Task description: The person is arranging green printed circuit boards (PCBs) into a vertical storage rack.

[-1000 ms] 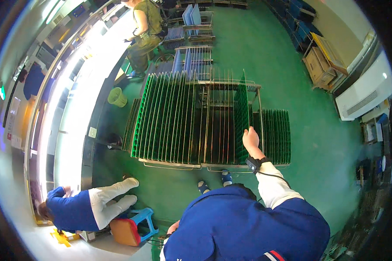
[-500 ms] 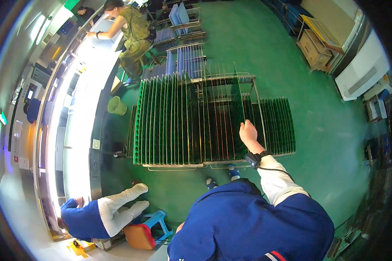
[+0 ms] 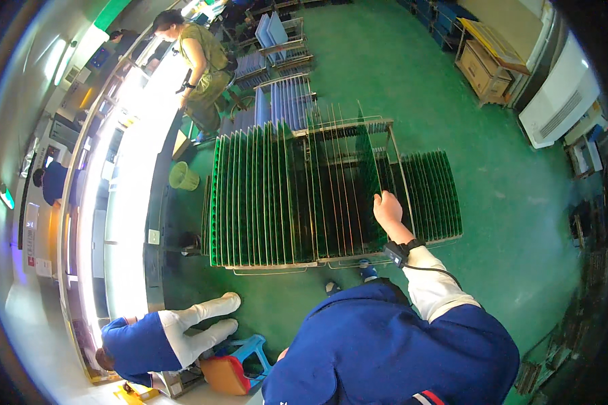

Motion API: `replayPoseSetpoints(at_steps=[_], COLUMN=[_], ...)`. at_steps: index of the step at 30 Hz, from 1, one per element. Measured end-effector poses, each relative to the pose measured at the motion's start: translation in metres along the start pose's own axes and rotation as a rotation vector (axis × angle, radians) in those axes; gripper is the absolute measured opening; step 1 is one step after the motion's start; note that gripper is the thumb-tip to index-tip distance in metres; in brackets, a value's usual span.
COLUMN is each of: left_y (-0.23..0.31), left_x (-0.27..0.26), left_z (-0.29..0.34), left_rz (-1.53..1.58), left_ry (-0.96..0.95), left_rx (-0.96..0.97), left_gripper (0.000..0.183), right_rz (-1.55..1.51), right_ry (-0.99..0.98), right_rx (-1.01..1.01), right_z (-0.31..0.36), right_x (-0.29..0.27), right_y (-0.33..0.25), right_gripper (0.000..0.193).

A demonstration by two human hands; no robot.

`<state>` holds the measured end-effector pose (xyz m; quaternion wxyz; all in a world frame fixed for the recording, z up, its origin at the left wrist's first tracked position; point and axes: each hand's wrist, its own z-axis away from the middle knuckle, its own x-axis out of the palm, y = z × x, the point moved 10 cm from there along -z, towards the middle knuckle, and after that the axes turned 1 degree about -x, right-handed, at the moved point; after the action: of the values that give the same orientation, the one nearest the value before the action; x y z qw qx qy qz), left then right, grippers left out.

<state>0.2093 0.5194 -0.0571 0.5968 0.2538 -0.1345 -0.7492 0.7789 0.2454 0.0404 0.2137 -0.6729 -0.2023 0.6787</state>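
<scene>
My right hand point(image 3: 389, 210) is closed at the near edge of a thin green board point(image 3: 367, 158), which stands upright in a wire rack point(image 3: 393, 138). The board rises a little above its neighbours. Several more upright boards point(image 3: 250, 196) fill the left part of the rack in close rows, and a lower group point(image 3: 429, 196) stands at the right. In the middle the boards are more widely spaced. A black band with a cable circles my right wrist. Of my left hand point(image 3: 283, 354) only a sliver of skin shows beside my blue top; its fingers are hidden.
A brightly lit bench point(image 3: 132, 202) runs along the left, with a co-worker point(image 3: 206, 67) at its far end and another point(image 3: 148, 341) bending at the near end. A green bin point(image 3: 184, 176), a blue stool point(image 3: 251, 354), racks of blue panels point(image 3: 282, 101) and a wooden box point(image 3: 483, 73) stand around.
My right hand stays at the board's edge, while the view shifts slightly. The far co-worker has straightened up and drawn an arm back. Another person's head and shoulder show behind the bench.
</scene>
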Motion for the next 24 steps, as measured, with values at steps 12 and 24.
replayPoseSetpoints(at_steps=[12,24], left_y=[0.018,0.045], left_x=[-0.007,-0.01], left_z=[-0.001,-0.007], left_rz=[-0.044,-0.116], left_ry=[-0.027,-0.052], left_rx=[-0.003,-0.009], left_gripper=[0.045,0.046], right_rz=[-0.009,-0.054], right_ry=[0.04,0.086], right_rx=[-0.121,-0.201], right_z=[-0.009,0.012], right_x=[-0.014,-0.135], right_y=[-0.014,-0.069], right_gripper=[0.023,0.024])
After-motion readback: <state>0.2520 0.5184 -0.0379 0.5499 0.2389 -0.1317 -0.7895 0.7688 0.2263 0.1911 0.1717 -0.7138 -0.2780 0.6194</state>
